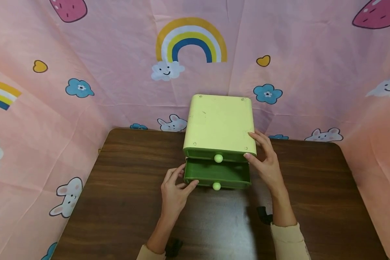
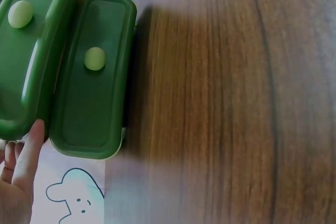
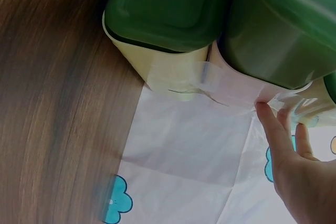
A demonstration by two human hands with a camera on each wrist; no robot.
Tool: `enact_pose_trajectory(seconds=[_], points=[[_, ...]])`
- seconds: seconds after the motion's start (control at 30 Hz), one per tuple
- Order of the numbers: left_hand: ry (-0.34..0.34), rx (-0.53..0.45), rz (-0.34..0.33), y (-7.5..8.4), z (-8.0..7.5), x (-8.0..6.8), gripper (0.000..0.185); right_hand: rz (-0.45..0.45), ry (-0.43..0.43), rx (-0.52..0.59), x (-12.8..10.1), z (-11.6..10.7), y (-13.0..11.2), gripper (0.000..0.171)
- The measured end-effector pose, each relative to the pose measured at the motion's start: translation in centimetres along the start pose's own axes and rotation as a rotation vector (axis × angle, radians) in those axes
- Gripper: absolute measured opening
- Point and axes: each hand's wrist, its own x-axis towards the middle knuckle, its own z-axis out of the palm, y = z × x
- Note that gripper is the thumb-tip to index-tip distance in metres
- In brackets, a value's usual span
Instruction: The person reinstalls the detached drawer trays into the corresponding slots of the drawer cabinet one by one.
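Both forearms reach forward (sleeves at the wrists): left hand (image 1: pixel 174 189) with fingers loosely bent, right hand (image 1: pixel 265 162) with fingers extended.

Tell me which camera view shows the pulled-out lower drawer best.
The head view: the lower drawer shows whole, slid out beneath the pale yellow cabinet, left hand at its corner and right hand on the cabinet. The left wrist view shows only its green front and knob; the right wrist view, just a green corner.
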Motion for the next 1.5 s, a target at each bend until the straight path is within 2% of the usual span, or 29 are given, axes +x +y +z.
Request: enact_pose_trajectory(seconds=[0.17,0.4,0.6,0.8,1.0,1.2,1.5], points=[[0.011,0.006,0.004,0.1,0.0,0.3,0.061,-0.007,-0.004,0.013,0.1,0.1,-0.1,0.059],[0.034,0.101,0.029,0.1,0.2,0.3,0.064,-0.008,-0.004,0.018,0.0,0.0,0.0,0.059],[0.056,0.063,0.028,0.2,0.7,0.8,0.081,0.001,-0.006,0.019,0.0,0.0,0.0,0.059],[0.004,0.026,0.058,-0.2,1.7,1.9,0.097,0.013,-0.002,0.03,0.1,-0.2,0.1,0.059],[-0.011,0.014,0.049,-0.4,2.2,2.7,0.094,0.005,-0.001,0.021,0.2,-0.1,0.1,0.059],[-0.029,-0.018,0.042,-0.4,2.4,2.7,0.091,-0.006,-0.005,0.017,0.1,0.0,0.1,0.059],[-0.076,-0.07,0.025,-1.5,2.5,3.4,0.097,-0.001,-0.003,0.024,0.0,0.0,0.1,0.059]])
